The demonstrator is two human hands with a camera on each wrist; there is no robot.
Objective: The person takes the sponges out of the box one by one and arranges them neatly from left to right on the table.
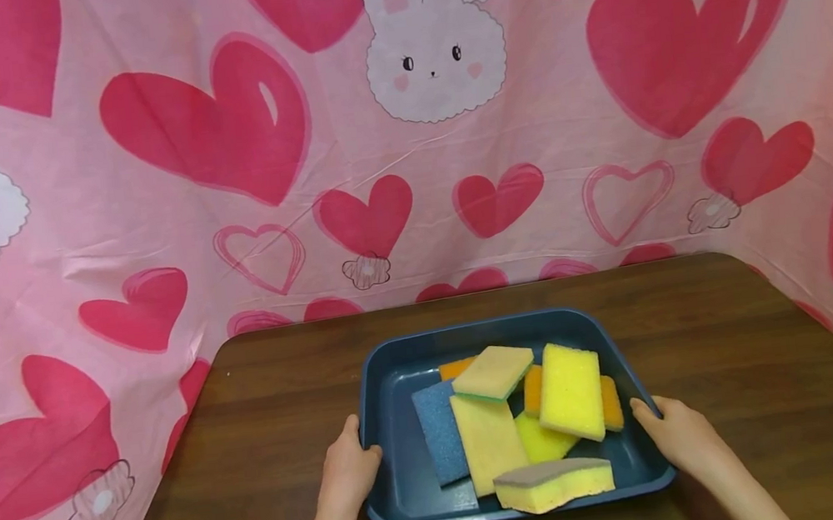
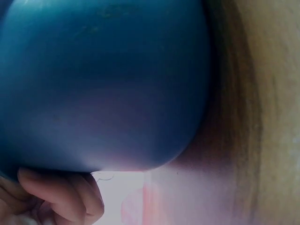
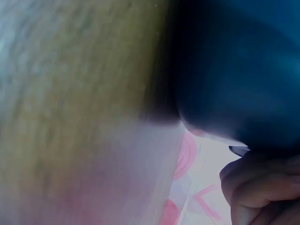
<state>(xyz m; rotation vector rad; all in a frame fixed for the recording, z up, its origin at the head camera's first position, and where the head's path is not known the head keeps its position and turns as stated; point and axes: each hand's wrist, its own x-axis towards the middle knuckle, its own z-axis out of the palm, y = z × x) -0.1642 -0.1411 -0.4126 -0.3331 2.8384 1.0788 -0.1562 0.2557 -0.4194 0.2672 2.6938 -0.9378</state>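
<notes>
A dark blue rectangular tray (image 1: 401, 475) stands at the front of the wooden table in the head view. Its left rim is pinched by my left hand (image 1: 349, 467), thumb over the edge. On the opposite side my right hand (image 1: 675, 429) grips the right rim. Several sponges lie in a loose heap inside: a blue sponge (image 1: 443, 437), a pale yellow sponge (image 1: 489, 445), a green-backed beige sponge (image 1: 493, 372), a bright yellow sponge (image 1: 570, 387) and a grey-topped yellow sponge (image 1: 555, 488) by the near wall. Orange sponges are partly covered. Both wrist views show curled fingers against the tray's outer wall.
Brown wood-grain table (image 1: 274, 424) surrounds the tray on its left, right and far sides. Behind the table hangs a pink cloth (image 1: 346, 158) printed with red hearts and white rabbits, which also runs along both sides.
</notes>
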